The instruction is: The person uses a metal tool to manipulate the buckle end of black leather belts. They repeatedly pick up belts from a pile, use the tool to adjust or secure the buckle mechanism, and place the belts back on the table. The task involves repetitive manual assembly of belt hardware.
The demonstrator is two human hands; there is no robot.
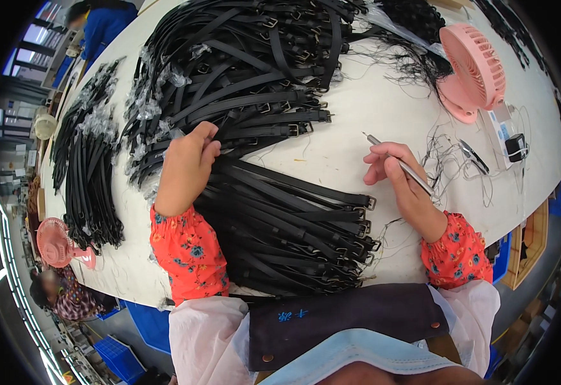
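Note:
A large heap of black belts (242, 77) with metal buckles covers the table's far middle. Closer to me lies a second bundle of black belts (287, 218), fanned out with its buckles toward the right. Between the two, my left hand (187, 167) is closed, thumb and fingers pinched at a black belt (261, 125) on the heap's near edge; its fingertips are partly hidden. My right hand (405, 183) holds a slim silver pen-shaped tool (412, 173) to the right of the belts, its thin tip pointing up and left. That tip touches nothing.
A pink fan (473, 70) stands at the far right, near cut threads, black-handled snips (473, 157) and a black plug adapter (516, 147). Another belt bundle (91, 186) and a second pink fan (56, 242) are at the left. Other people sit beyond the table (332, 154).

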